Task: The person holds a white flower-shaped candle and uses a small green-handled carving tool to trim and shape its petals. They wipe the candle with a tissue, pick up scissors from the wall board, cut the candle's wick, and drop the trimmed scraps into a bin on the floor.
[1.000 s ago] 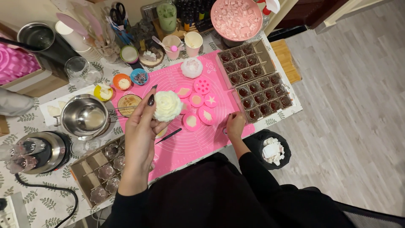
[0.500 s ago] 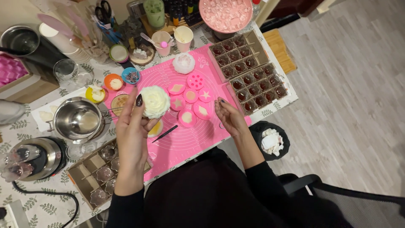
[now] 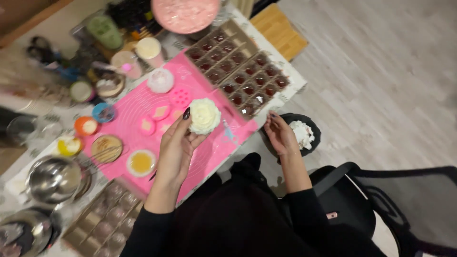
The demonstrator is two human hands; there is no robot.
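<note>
My left hand (image 3: 177, 147) holds a cream-white flower-shaped mould (image 3: 204, 115) up above the pink silicone mat (image 3: 209, 152). Its fingers curl under the flower from the left. My right hand (image 3: 279, 133) hovers with fingers apart and nothing in it, past the table's right edge, just left of a black bin (image 3: 314, 124) with crumpled white paper (image 3: 303, 133) in it. Small pink moulds (image 3: 160, 112) lie on the mat beyond the flower.
Clear trays of dark chocolates (image 3: 240, 71) sit at the mat's far right. A pink bowl (image 3: 184, 13) stands behind. Small colour cups (image 3: 86, 125), a yellow-filled dish (image 3: 141, 162), steel bowls (image 3: 53, 178) and an empty clear mould tray (image 3: 102, 221) lie left. A black chair (image 3: 395, 209) stands right.
My left hand lifted the white flower mould and brought it right, over the mat's near part. My right hand left the mat and moved off the table edge toward the bin. The view swung right.
</note>
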